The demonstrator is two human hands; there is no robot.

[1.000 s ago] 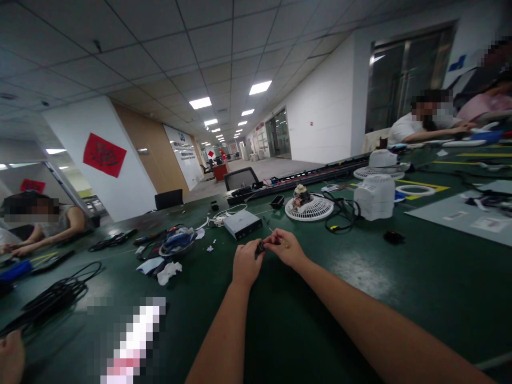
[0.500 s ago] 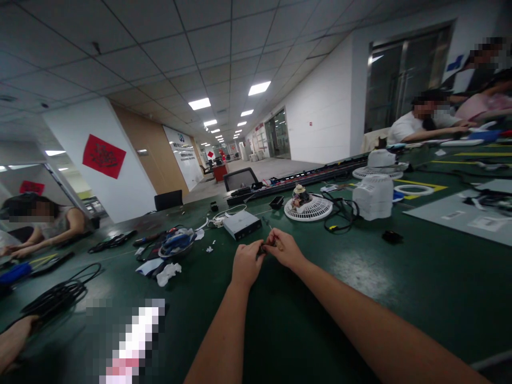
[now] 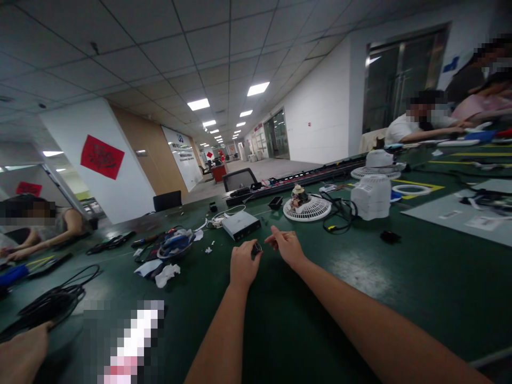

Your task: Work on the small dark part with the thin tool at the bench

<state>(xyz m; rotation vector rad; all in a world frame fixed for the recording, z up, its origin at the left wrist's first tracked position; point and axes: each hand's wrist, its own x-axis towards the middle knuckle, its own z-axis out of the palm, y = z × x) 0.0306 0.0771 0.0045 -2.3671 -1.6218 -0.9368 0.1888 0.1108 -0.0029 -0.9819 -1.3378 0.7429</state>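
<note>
Over the dark green table (image 3: 360,277) my two hands meet at mid-frame. My left hand (image 3: 243,264) is closed, pinching a small black part (image 3: 256,248) at its fingertips. My right hand (image 3: 286,246) sits a little to the right of it, thumb and forefinger pinched together with the other fingers curled; what it holds, if anything, is too small to see. A narrow gap separates the two hands. Just beyond them lies a grey flat box (image 3: 240,224).
A white fan grille with a motor (image 3: 306,207), a white fan housing (image 3: 373,196) and black cables (image 3: 340,213) lie farther right. A blue and black heap of parts (image 3: 176,242) and cable bundles (image 3: 52,301) lie left. Other people work at both table ends; someone's hand (image 3: 22,354) is bottom left.
My hands have drawn slightly apart: the right hand has moved off to the right, the black part stays in my left fingers. The other person's hand at bottom left has come farther in.
</note>
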